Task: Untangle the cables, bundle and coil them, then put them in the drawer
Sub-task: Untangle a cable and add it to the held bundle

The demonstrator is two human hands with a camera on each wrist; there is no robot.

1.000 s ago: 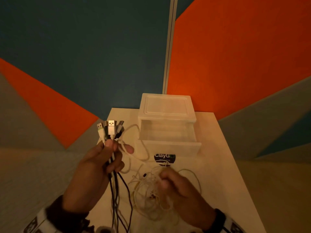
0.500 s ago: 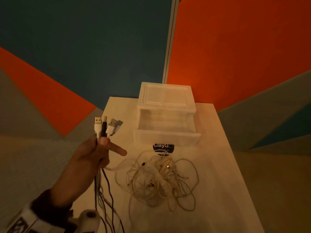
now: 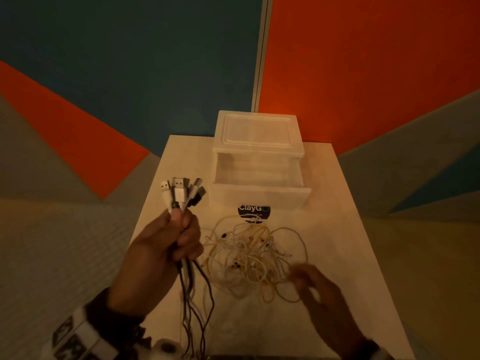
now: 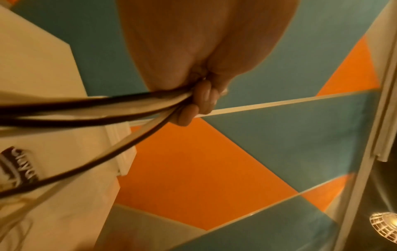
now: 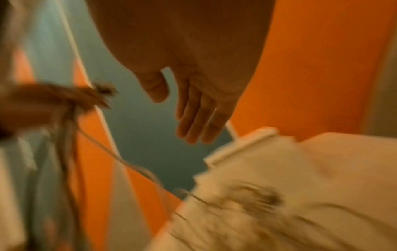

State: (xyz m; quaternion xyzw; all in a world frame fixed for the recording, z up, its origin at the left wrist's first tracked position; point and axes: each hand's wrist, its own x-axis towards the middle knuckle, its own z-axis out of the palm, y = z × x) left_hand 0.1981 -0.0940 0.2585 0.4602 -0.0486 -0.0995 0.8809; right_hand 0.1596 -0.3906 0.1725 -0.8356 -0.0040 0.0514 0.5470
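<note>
My left hand (image 3: 179,237) grips a bunch of cables (image 3: 181,196) just below their USB plugs, which stick up above the fist; black and white strands hang down from it (image 4: 90,105). A tangled heap of white and yellowish cables (image 3: 252,255) lies on the white table (image 3: 337,229) in front of the drawer. My right hand (image 3: 306,279), blurred, hovers at the heap's right edge with straight fingers (image 5: 193,118) and holds nothing. The clear plastic drawer (image 3: 259,196) stands pulled out of its box (image 3: 257,133), with nothing seen inside.
A dark round ClayGo sticker (image 3: 254,211) sits on the table under the drawer front. Orange, teal and grey wall panels rise close behind and beside the narrow table. The table's left edge runs just beside my left hand.
My right hand, out of view half a second ago, has come back in at the heap's right side. My left hand has moved right and closed all its fingers round the bunch.
</note>
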